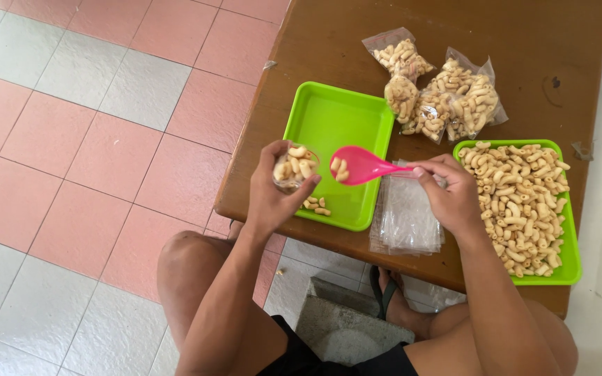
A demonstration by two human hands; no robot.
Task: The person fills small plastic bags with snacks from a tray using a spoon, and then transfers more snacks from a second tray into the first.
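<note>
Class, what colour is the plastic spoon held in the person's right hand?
Pink: the plastic spoon in the right hand shows best in the head view.

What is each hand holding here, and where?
Left hand grips a small snack-filled bag around its body; right hand holds the pink spoon by its handle.

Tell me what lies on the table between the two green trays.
In the head view, a stack of empty clear plastic bags lies between the near-empty left tray and the snack-filled right tray. The right hand hovers over the stack, holding a pink spoon.
</note>
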